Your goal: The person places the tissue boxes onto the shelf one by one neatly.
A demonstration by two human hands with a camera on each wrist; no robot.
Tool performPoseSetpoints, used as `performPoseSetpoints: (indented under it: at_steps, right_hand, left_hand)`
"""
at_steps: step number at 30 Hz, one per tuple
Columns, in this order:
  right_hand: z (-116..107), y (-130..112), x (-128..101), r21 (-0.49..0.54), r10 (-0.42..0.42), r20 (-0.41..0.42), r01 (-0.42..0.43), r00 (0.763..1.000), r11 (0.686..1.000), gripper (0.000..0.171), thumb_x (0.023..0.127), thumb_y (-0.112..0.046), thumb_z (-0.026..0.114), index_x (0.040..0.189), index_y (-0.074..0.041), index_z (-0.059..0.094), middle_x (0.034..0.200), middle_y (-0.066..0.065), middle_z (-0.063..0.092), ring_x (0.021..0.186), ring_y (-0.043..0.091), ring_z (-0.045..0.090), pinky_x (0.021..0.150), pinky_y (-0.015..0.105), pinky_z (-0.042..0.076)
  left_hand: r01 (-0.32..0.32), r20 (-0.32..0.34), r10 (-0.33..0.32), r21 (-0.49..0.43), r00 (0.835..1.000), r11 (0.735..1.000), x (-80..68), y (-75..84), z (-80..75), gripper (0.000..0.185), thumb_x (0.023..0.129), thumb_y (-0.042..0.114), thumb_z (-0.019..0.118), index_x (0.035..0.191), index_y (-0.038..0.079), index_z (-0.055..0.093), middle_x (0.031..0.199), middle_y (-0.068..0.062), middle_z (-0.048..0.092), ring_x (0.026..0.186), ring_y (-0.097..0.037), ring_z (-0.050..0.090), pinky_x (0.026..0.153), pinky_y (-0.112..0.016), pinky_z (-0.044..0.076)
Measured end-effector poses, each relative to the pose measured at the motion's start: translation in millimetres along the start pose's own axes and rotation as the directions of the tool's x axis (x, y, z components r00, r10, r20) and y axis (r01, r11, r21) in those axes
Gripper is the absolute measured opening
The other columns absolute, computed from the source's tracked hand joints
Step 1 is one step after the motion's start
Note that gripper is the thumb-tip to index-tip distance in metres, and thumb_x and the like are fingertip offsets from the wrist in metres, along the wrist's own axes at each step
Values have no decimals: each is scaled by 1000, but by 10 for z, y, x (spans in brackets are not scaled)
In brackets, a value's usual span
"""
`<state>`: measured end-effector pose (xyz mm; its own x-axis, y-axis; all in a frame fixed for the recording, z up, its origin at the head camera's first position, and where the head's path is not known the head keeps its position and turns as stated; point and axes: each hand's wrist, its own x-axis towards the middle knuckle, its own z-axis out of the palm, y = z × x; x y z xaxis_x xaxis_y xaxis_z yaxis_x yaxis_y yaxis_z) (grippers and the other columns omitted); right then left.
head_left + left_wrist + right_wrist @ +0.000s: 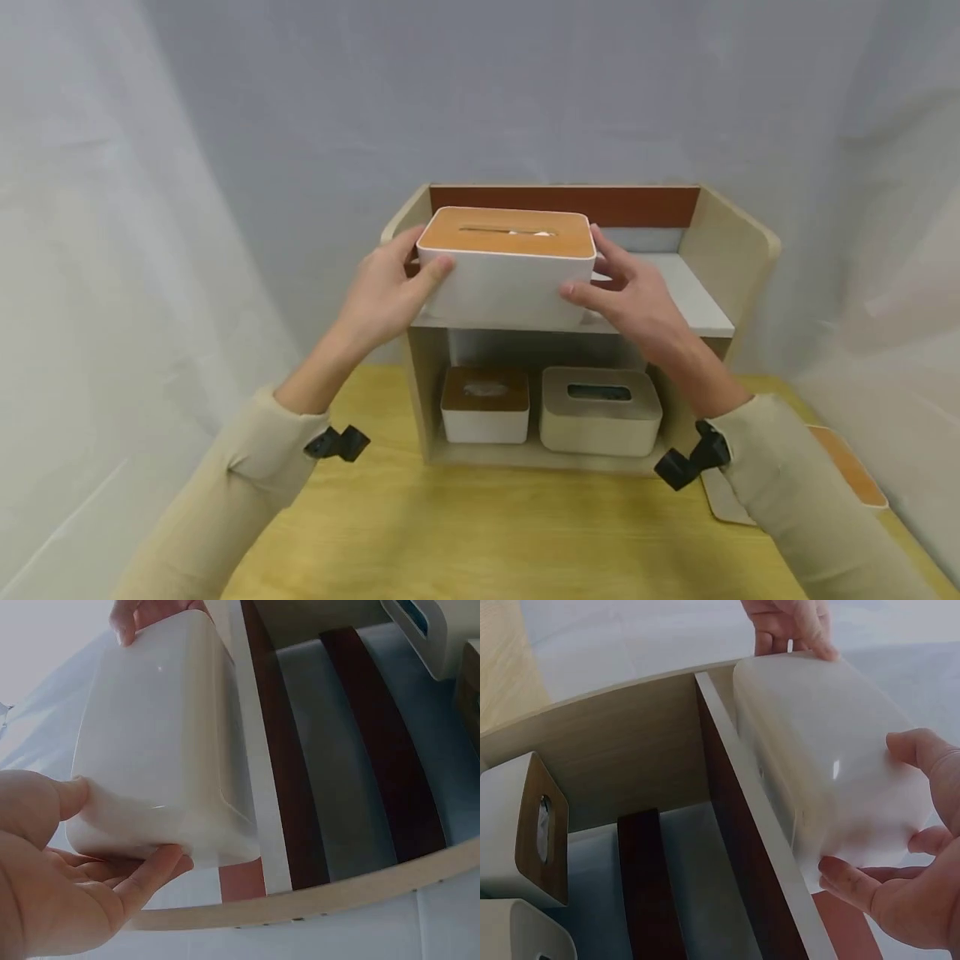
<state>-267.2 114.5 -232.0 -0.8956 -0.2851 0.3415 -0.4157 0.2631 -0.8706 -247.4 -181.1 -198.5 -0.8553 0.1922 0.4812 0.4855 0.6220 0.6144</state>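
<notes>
A white tissue box (pixel 506 283) with an orange-brown slotted lid (pixel 506 232) is held level at the front edge of the upper shelf (pixel 693 296) of a small wooden shelf unit (pixel 731 242). My left hand (pixel 420 262) grips its left end, thumb on the front face. My right hand (pixel 600 279) grips its right end the same way. The left wrist view shows the box's underside (pixel 161 742) with my left hand (pixel 67 877) curled round its end. In the right wrist view my right hand (pixel 907 877) clasps the box (pixel 832 765).
In the lower compartment stand a white box with a dark brown lid (pixel 485 404) and a beige box (pixel 600 410). The unit sits on a yellow wooden table (pixel 487 525). A flat orange-topped lid (pixel 847 467) lies at the right. White cloth hangs all round.
</notes>
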Motion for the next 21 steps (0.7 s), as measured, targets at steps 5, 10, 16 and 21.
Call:
performPoseSetpoints:
  at_steps: [5,10,16,21]
  right_hand:
    - [-38,47,106,13,29,-32,-29,999,1000,86,90,-32,73,159,-32,21,148,11,48,133,26,49,101,48,48]
    - [-11,114,207,29,71,-34,-70,997,997,87,90,-35,73,159,-31,20,148,12,49,130,26,53,98,46,51]
    - [40,164,327,15,82,-66,-81,994,997,86,91,-35,72,159,-29,20,151,11,46,134,27,49,104,49,45]
    - [110,181,425,20,99,-90,-97,991,995,82,92,-35,69,159,-33,21,154,8,43,138,25,44,109,47,42]
  left_hand:
    - [-10,-14,10,0,1000,1000,134,6,56,52,101,32,58,141,0,49,126,-18,63,114,-28,61,95,-45,51]
    - [-11,-71,4,-109,997,994,174,-56,150,41,101,14,58,135,-7,51,124,-24,64,111,-31,63,92,-45,52]
    - [48,-172,-79,-176,982,983,205,-100,302,45,100,8,55,140,-10,45,134,-27,57,121,-32,58,100,-42,49]
    - [103,-215,-159,-251,964,963,244,-107,426,55,98,4,52,148,-7,33,144,-24,48,130,-31,50,109,-40,42]
